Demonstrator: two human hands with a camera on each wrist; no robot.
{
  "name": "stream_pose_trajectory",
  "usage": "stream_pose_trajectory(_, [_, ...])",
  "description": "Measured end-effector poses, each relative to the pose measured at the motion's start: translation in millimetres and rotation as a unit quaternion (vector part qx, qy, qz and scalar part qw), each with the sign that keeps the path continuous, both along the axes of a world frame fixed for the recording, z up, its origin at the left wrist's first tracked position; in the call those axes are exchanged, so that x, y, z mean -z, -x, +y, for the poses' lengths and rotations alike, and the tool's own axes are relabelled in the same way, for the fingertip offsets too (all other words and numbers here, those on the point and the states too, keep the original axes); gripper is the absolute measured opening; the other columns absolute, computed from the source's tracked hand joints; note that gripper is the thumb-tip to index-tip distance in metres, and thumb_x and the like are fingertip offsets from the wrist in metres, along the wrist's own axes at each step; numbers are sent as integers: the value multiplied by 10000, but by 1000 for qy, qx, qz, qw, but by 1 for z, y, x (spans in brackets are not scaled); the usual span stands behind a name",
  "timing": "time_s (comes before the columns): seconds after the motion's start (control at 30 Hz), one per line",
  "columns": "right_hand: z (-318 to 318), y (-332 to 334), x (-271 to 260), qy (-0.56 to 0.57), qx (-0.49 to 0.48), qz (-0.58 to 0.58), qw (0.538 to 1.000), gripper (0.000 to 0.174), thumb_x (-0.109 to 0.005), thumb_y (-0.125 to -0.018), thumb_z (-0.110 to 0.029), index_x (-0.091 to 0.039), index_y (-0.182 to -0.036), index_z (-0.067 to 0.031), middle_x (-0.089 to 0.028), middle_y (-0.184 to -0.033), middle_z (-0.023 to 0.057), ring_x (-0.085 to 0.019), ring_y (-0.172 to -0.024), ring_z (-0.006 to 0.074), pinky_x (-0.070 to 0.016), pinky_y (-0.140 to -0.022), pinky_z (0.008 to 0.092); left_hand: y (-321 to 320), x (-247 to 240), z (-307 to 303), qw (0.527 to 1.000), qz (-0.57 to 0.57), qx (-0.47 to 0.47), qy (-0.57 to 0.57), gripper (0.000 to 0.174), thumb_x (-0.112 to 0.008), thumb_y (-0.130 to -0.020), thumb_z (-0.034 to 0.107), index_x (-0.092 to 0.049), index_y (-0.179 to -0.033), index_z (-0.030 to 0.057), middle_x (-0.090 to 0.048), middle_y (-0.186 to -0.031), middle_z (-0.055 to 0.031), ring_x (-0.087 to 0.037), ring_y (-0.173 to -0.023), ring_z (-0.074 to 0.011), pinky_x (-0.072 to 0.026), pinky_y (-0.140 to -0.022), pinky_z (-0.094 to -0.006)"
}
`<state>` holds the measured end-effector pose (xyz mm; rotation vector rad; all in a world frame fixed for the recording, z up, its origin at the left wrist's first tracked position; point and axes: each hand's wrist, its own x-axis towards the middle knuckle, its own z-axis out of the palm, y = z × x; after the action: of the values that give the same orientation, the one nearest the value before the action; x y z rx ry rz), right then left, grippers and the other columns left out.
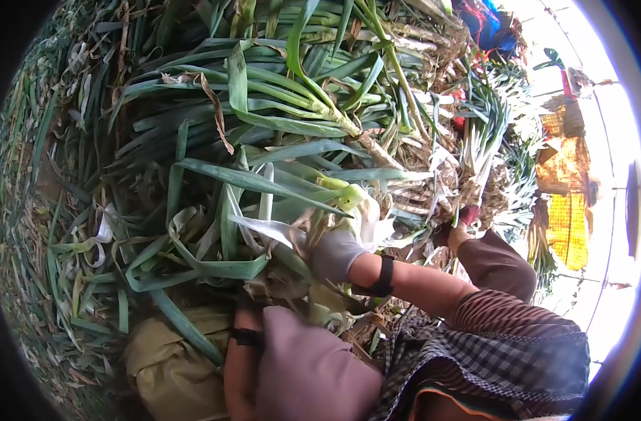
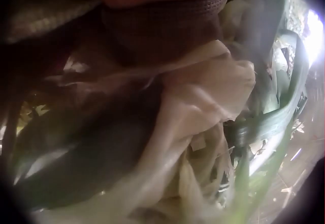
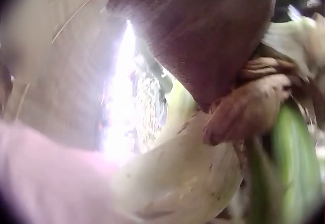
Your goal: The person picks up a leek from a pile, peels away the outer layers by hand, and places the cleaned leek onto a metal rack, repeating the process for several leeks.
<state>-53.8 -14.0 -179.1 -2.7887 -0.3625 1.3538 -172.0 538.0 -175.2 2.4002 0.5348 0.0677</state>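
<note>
My right hand (image 1: 336, 257), in a pale grey glove with a black wrist strap, grips a leek (image 1: 352, 200) among loose white and green leaves. Its fingers are mostly buried in the foliage. Close up in the right wrist view, the glove (image 3: 203, 36) is beside a pale, bulging leek sheath (image 3: 172, 183) and a brown, withered leaf piece (image 3: 244, 112). My left hand (image 1: 254, 298) is low beside the right, largely covered by dry leaves. In the left wrist view its dark glove (image 2: 162, 31) lies against a crumpled pale leaf (image 2: 203, 92); its fingers are hidden, so I cannot tell their grip.
A heap of leeks (image 1: 264, 91) lies ahead, roots toward the right. Loose leaf trimmings (image 1: 39, 245) cover the ground at left. Mauve-trousered knee (image 1: 313, 365) and khaki cloth (image 1: 176, 351) are close below. Yellow mesh (image 1: 569, 224) hangs at far right.
</note>
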Motion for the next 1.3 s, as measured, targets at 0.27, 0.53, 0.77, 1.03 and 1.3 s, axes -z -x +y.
stream_pose_trajectory(0.27, [102, -59, -49, -410, -40, -13, 911, 276, -699, -744, -287, -690, -902, -61, -649, -779, 161, -629, -792, 328, -504, -775, 397, 37, 21, 9, 995, -54, -45, 64, 444, -519, -906, 243, -481, -1301, 43, -526, -1286, -122, -459, -1238, -272, -335, -1051, -427])
stream_pose_trajectory(0.53, [401, -235, -167, -469, -138, -183, 853, 374, -643, -754, -412, -694, -818, -46, -663, -784, 167, -639, -787, 341, -507, -729, 401, 32, -7, 19, 986, -123, -76, 78, 456, -515, -913, 223, -468, -1329, 44, -517, -1309, -117, -449, -1259, -268, -328, -1066, -424])
stream_pose_trajectory(0.77, [75, -118, -77, -394, -111, -153, 900, 167, -623, -773, -201, -641, -857, -57, -603, -795, 102, -613, -723, 276, -514, -643, 379, -24, 32, 6, 977, -158, -58, 130, 468, -512, -918, 206, -456, -1354, 45, -510, -1328, -112, -441, -1278, -264, -322, -1078, -422])
stream_pose_trajectory(1.03, [-143, 62, -82, -155, 96, 124, 975, 309, -602, -830, -286, -662, -985, -26, -669, -901, 157, -638, -824, 289, -486, -777, 399, -106, 98, -364, 830, 47, 501, -240, 753, -706, -732, 338, -410, -1378, 85, -461, -1369, -114, -324, -1358, -265, -212, -1117, -502])
stream_pose_trajectory(1.3, [-198, 99, -64, -146, 139, 31, 979, 291, -589, -863, -292, -632, -1052, -76, -662, -918, 156, -637, -856, 332, -491, -767, 405, -83, 141, -366, 784, 194, 476, -348, 257, -622, -779, 237, -569, -1016, 153, -632, -1031, -60, -609, -944, -215, -408, -863, -377])
